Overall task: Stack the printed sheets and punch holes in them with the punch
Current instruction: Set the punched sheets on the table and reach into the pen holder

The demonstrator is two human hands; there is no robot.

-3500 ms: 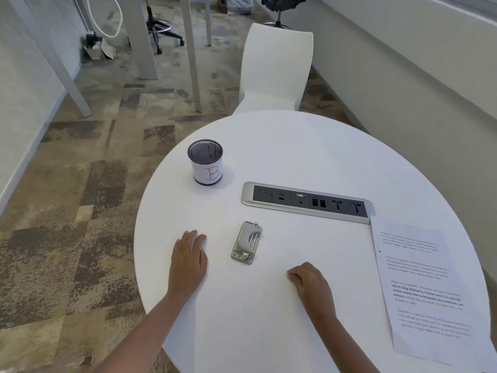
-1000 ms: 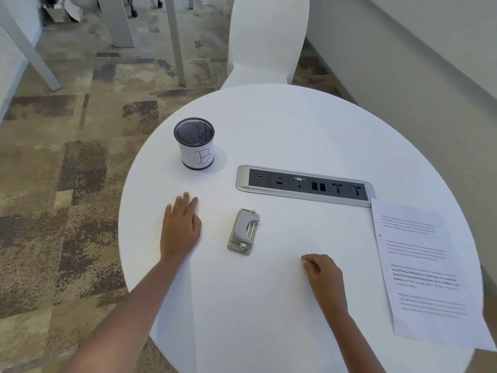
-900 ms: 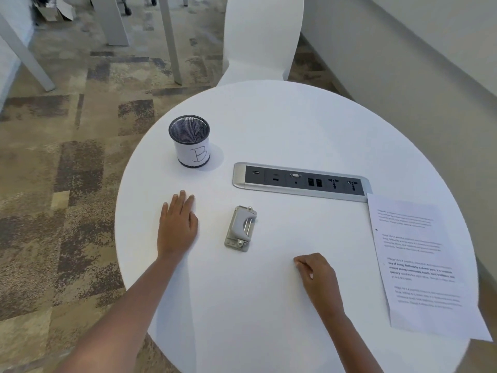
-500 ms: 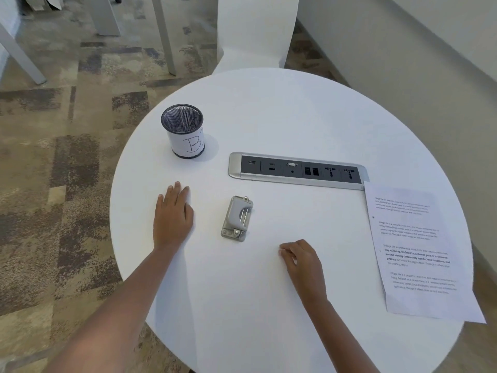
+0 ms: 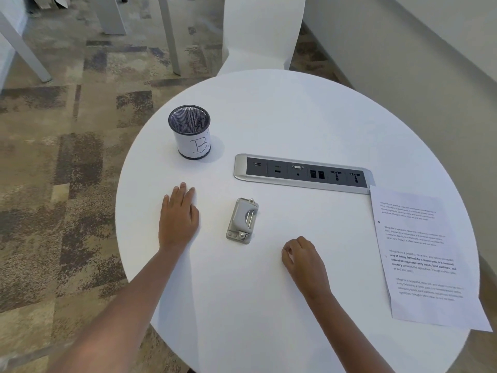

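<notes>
A small grey metal hole punch (image 5: 242, 221) lies on the round white table (image 5: 282, 117), between my hands. My left hand (image 5: 178, 215) rests flat on the table left of the punch, fingers together, holding nothing. My right hand (image 5: 302, 258) lies lower right of the punch with its fingers curled under, nothing in it. The printed sheets (image 5: 422, 254) lie in a loose pile at the table's right edge, their lower corner hanging over the rim. Neither hand touches the punch or the paper.
A black mesh pen cup (image 5: 190, 131) with a white label marked "B" stands at the back left. A silver and black socket strip (image 5: 302, 173) is set into the table behind the punch. A white chair (image 5: 262, 33) stands at the far side.
The view has tilted down and shifted slightly. Both hands stay on the table in about the same places; punch and sheets have not moved.
</notes>
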